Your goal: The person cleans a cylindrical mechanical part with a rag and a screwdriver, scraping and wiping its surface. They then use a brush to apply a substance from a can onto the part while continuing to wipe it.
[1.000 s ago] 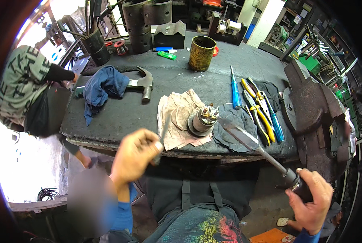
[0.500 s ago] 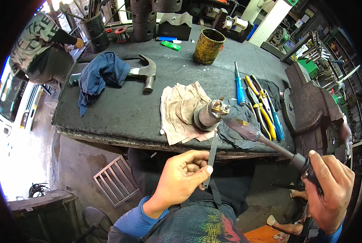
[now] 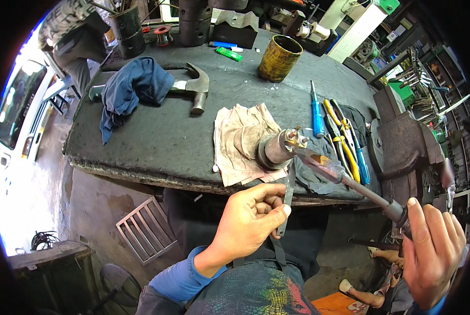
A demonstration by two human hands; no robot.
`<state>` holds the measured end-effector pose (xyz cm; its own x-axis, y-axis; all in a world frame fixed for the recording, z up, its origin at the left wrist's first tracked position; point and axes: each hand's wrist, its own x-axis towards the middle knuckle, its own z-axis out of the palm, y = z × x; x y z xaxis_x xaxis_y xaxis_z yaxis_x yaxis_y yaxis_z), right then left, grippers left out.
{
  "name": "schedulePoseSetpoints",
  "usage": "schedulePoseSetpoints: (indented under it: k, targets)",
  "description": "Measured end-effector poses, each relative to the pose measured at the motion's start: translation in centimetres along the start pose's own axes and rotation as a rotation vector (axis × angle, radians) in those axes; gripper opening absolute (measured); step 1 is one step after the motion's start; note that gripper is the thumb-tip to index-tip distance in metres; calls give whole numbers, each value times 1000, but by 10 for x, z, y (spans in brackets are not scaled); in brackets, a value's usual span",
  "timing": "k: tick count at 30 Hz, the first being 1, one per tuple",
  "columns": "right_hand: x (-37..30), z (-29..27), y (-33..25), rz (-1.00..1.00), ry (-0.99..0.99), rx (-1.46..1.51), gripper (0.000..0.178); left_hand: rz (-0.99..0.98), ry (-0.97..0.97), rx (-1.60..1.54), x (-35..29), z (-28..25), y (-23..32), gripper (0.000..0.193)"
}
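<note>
My left hand (image 3: pixel 245 223) pinches a flat, thin metal strip (image 3: pixel 288 199) between thumb and fingers, just off the bench's front edge. The strip's upper end reaches the base of a metal cylinder with terminals on top (image 3: pixel 277 150), which looks like a starter solenoid. That cylinder stands tilted on a wrinkled pinkish cloth (image 3: pixel 237 139). My right hand (image 3: pixel 433 244) is closed around the dark handle of a large soldering iron (image 3: pixel 365 191). The iron's broad tip lies close beside the cylinder's terminals; whether they touch, I cannot tell.
On the bench (image 3: pixel 156 144) lie a claw hammer (image 3: pixel 198 89) under a blue rag (image 3: pixel 135 86), a yellowish can (image 3: pixel 280 59), a blue screwdriver (image 3: pixel 317 113) and yellow-handled pliers (image 3: pixel 345 142). A vise (image 3: pixel 408 142) stands at the right edge. Another person (image 3: pixel 74 42) is at far left.
The view has shifted slightly. Both hands keep their grips, and the iron's tip remains beside the cylinder's terminals. The person at far left has changed position.
</note>
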<state>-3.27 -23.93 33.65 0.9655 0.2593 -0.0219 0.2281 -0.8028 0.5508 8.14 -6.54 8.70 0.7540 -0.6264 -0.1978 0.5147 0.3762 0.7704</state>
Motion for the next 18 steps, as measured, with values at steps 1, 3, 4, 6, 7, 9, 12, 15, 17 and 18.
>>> schedulePoseSetpoints:
  k: [1, 3, 4, 6, 7, 9, 12, 15, 17, 18]
  targets:
    - [0, -1, 0, -31, 1, -35, 60, -2, 3, 0, 0, 1, 1, 44]
    - [3, -5, -1, -61, -31, -82, 56, -3, 6, 4, 1, 1, 3, 44]
    - [4, -6, -1, -94, -29, -111, 55, -3, 5, 7, 2, 1, 3, 44]
    - [7, -6, 0, -164, -18, -169, 54, 3, 7, 5, 2, 1, 3, 44]
    - [9, -5, 0, -165, -3, -160, 54, 9, 10, 0, 2, 0, 3, 44]
    - [8, -5, 0, -152, 13, -148, 52, 8, 4, -17, 2, 0, 3, 43]
    - [0, -7, -4, -88, -2, -113, 53, -8, -20, -33, 4, 3, 0, 42]
    - [3, -2, -1, -119, 34, -117, 55, 9, -8, -12, 5, 1, 0, 42]
    - [11, 6, 4, -132, 44, -73, 57, 42, 49, 1, 3, -4, 3, 42]
    - [7, 1, 0, -94, 4, -70, 58, 25, 21, -4, 4, -2, 2, 42]
